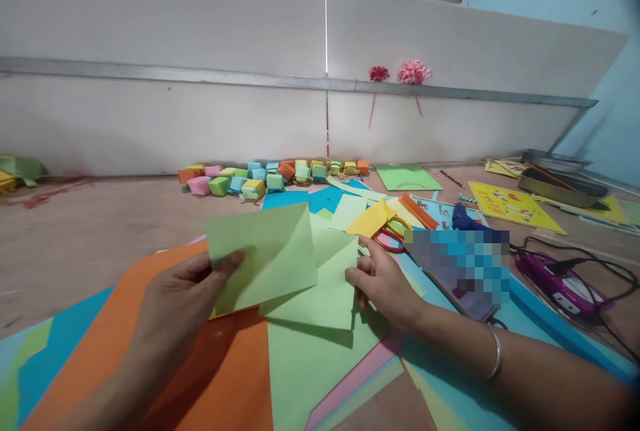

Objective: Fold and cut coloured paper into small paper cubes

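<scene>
Where the white panels (pixel 165 24) close off the upper frame, a counter (pixel 100 231) spreads below them. An orange sheet (pixel 220 371) and a large green sheet (pixel 320 371) lie at lower centre, overlapping, probably layered to save room.

Centre of frame: a light green card (pixel 263 258) is raised in the left hand (pixel 185 290), thumb on its face and fingers behind; the pinch at the left edge leaves most of the surface uncovered. Partly behind it, a second green piece (pixel 320 294) is pinched at its right edge by the right hand (pixel 385 284), thumb in front. The shadow beneath suggests it is clear of the sheets. Both grips look light, as thin paper would crease.

Right of frame: a phone, partly pixelated (pixel 455 278), and a purple power strip (pixel 555 284), presumably set aside to spare the middle. Scissors (pixel 393 239) rest within the right hand's reach, partly under yellow paper (pixel 369 219).

Smallest: a pink paper flower (pixel 414 72), its stem apparently tucked behind the metal rail (pixel 225 76) for support; folded paper blocks (pixel 275 181) clustered near the panels, likely out of the way.
</scene>
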Demonstrator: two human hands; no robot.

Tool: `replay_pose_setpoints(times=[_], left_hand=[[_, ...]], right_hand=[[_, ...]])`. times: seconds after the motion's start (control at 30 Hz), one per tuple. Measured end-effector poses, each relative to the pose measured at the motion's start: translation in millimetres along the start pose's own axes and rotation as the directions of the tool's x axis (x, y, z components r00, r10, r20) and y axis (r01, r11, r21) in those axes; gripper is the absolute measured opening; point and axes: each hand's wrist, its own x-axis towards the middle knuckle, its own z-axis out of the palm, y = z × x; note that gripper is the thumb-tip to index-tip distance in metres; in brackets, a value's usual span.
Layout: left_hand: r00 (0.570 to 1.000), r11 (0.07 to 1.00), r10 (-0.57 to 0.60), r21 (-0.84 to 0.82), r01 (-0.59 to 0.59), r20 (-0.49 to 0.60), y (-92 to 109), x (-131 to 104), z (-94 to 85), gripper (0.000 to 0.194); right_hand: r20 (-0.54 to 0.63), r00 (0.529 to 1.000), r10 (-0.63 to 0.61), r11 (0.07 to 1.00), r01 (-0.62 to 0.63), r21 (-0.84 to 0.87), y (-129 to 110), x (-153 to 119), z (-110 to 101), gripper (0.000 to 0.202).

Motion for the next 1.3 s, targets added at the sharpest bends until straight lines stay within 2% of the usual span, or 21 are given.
replay_pose_setpoints(times=[0.03,0.1,0.17,0.27,0.37,0.43,0.5,0.7,0.8,0.97,1.13,1.23,1.3], left_hand=[[1.0,1.0,-0.004,-0.004,0.004,-0.006,0.9,-0.1,-0.9,0.036],[1.0,0.999,-0.022,-0.027,0.023,0.02,0.3,-0.6,-1.7,0.039],[0.996,0.998,-0.025,-0.062,0.031,0.085,-2.7,-1.7,-0.7,0.043],[0.972,0.986,-0.042,-0.146,0.077,0.231,-8.5,-3.8,3.7,0.046],[0.928,0.957,-0.089,-0.227,0.18,0.362,-11.8,-7.0,9.5,0.044],[0.902,0.938,-0.105,-0.261,0.23,0.419,-12.0,-9.8,12.4,0.044],[0.884,0.929,-0.093,-0.28,0.243,0.459,-10.9,-12.7,13.9,0.043],[0.862,0.916,-0.032,-0.33,0.228,0.506,-5.0,-17.4,13.3,0.04],[0.854,0.905,0.014,-0.369,0.21,0.52,-2.5,-19.3,13.5,0.04],[0.855,0.892,0.061,-0.412,0.185,0.515,-6.5,-19.2,14.6,0.039],[0.88,0.871,0.087,-0.464,0.16,0.466,-11.1,-19.4,15.8,0.043],[0.868,0.866,0.075,-0.464,0.187,0.49,-10.0,-21.6,16.3,0.047],[0.851,0.851,0.056,-0.47,0.233,0.523,-8.8,-21.0,15.3,0.047]], right_hand=[[-0.043,0.998,-0.043,0.998,0.04,-0.057,0.6,1.6,-1.7,0.072],[-0.134,0.965,-0.225,0.951,0.188,-0.246,0.8,4.6,-6.7,0.069],[-0.147,0.879,-0.453,0.822,0.347,-0.452,0.2,6.6,-12.2,0.06],[-0.022,0.758,-0.652,0.639,0.534,-0.554,-0.5,6.9,-17.1,0.057],[0.135,0.653,-0.746,0.505,0.685,-0.526,-0.9,2.9,-16.0,0.064],[0.202,0.605,-0.77,0.451,0.741,-0.497,-1.4,-1.2,-13.8,0.066],[0.21,0.604,-0.769,0.46,0.75,-0.475,-1.8,-4.6,-12.1,0.065],[0.122,0.673,-0.729,0.545,0.679,-0.492,-0.2,-3.4,-14.0,0.044],[0.136,0.678,-0.722,0.549,0.682,-0.484,1.1,-2.2,-16.1,0.038],[0.198,0.646,-0.737,0.506,0.723,-0.47,2.8,-7.5,-14.4,0.037],[0.267,0.56,-0.784,0.394,0.782,-0.483,13.2,-13.4,-9.5,0.044],[0.246,0.527,-0.813,0.36,0.788,-0.499,18.1,-15.1,-9.2,0.033],[0.231,0.528,-0.817,0.384,0.798,-0.464,16.1,-15.3,-10.2,0.025]])
